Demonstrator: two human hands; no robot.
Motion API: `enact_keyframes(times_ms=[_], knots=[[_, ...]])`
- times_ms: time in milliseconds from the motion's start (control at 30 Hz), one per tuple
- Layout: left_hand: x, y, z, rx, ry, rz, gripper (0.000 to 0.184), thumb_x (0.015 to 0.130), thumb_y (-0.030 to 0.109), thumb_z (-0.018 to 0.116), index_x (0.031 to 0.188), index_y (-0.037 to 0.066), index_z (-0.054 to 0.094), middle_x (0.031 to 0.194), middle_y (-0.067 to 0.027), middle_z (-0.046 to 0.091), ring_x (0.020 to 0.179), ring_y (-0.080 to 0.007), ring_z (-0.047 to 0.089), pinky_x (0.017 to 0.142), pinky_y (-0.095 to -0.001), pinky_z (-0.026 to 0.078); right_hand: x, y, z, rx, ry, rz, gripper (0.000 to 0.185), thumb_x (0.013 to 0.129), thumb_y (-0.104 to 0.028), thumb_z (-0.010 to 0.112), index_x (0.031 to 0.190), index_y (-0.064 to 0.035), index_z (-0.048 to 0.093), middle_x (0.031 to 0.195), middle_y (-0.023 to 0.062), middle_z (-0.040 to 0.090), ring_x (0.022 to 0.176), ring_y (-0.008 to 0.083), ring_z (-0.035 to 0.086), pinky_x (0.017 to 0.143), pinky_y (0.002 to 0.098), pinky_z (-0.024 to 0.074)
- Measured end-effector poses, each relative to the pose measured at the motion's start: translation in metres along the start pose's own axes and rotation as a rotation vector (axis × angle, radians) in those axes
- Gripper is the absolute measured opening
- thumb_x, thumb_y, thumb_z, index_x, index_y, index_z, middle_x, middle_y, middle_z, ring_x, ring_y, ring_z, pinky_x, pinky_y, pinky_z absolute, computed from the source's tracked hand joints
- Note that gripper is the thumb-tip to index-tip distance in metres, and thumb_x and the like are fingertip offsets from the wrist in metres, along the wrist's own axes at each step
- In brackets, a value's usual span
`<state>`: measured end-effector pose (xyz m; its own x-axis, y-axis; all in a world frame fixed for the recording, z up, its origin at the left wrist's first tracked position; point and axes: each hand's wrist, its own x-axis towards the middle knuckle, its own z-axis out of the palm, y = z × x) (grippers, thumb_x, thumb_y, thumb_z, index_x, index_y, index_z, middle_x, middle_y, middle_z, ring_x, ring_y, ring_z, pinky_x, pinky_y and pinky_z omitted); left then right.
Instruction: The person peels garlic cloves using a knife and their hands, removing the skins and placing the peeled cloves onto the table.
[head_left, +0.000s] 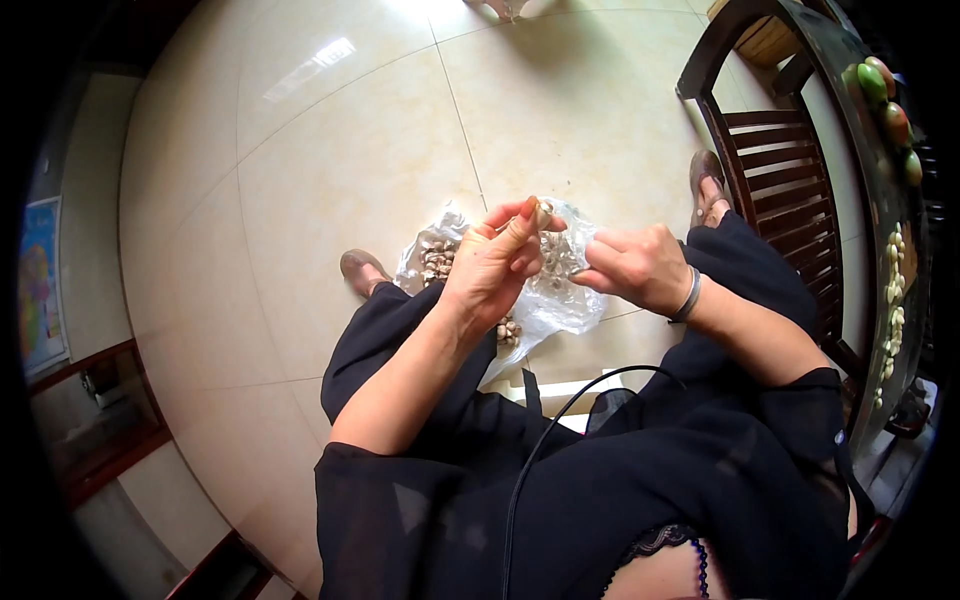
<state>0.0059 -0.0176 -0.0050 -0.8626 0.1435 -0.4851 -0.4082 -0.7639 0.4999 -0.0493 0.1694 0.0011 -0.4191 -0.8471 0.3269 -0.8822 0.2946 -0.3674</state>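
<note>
My left hand (pixel 493 262) pinches a garlic clove (pixel 543 213) between thumb and fingertips, with pale skin showing on it. To its right, my right hand (pixel 640 268) is closed, thumb against the curled fingers; whether something small sits in the pinch is hidden. The two hands are apart. Below them a white plastic bag (pixel 565 312) lies spread on the floor between my feet. Unpeeled garlic cloves (pixel 437 259) are heaped on its left part, partly behind my left hand. Loose pale garlic skins (pixel 553 268) lie on it beneath the gap between my hands.
At the right stands a dark wooden chair (pixel 780 185) beside a dark table (pixel 868 130). On that table are several green and reddish fruits (pixel 895 124) and a row of peeled garlic cloves (pixel 892 300). A black cable (pixel 560 410) crosses my lap. Glossy tiles (pixel 330 200) cover the floor.
</note>
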Motion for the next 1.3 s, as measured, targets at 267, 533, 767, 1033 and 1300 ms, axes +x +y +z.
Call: enact_keyframes(times_ms=[267,533,767,1033,1300], knots=[[-0.002,0.001,0.002,0.093,0.017,-0.045,0.03,0.087,0.02,0.05,0.108,-0.002,0.051,0.086,-0.0074,0.055,0.048,-0.0032,0.031,0.046,-0.0163,0.028,-0.008,0.002,0.015,0.0,-0.188,0.145,0.028,0.078,-0.035,0.055,0.074,-0.0093,0.047,0.064,0.0051,0.05,0.056,0.0233,0.055,0.044,0.0339,0.0423],[-0.002,-0.002,-0.003,0.209,-0.004,-0.003,0.029,0.088,0.017,0.048,0.109,-0.003,0.051,0.088,-0.0077,0.057,0.047,-0.0034,0.032,0.046,-0.0175,0.029,-0.004,0.005,0.007,0.228,-0.178,0.194,0.027,0.081,-0.032,0.055,0.078,-0.0065,0.047,0.07,0.0105,0.053,0.062,0.0298,0.055,0.051,0.037,0.0435],[-0.004,-0.013,0.002,0.22,-0.022,0.03,0.022,0.087,0.021,0.053,0.096,0.002,0.057,0.067,0.0024,0.052,0.047,-0.0021,0.03,0.044,-0.0182,0.024,0.005,0.004,-0.002,0.339,-0.082,0.346,0.036,0.081,-0.04,0.054,0.08,-0.0043,0.048,0.066,0.0133,0.054,0.059,0.033,0.055,0.05,0.0382,0.0421],[-0.005,-0.016,0.001,0.254,-0.132,-0.042,0.017,0.089,0.02,0.049,0.098,0.006,0.052,0.072,-0.0011,0.053,0.048,-0.0042,0.035,0.046,-0.0184,0.027,0.002,0.004,0.001,0.339,-0.056,0.316,0.032,0.082,-0.036,0.052,0.079,-0.0045,0.048,0.067,0.0135,0.054,0.06,0.0322,0.055,0.05,0.0381,0.0424],[-0.011,-0.012,0.012,0.384,-0.008,-0.053,0.013,0.089,0.015,0.046,0.094,0.005,0.052,0.072,-0.0014,0.053,0.049,-0.0027,0.036,0.044,-0.0165,0.027,-0.003,0.004,0.013,0.412,0.003,0.386,0.024,0.083,-0.036,0.049,0.079,-0.013,0.055,0.063,0.0129,0.055,0.057,0.0323,0.055,0.051,0.0407,0.0448]])
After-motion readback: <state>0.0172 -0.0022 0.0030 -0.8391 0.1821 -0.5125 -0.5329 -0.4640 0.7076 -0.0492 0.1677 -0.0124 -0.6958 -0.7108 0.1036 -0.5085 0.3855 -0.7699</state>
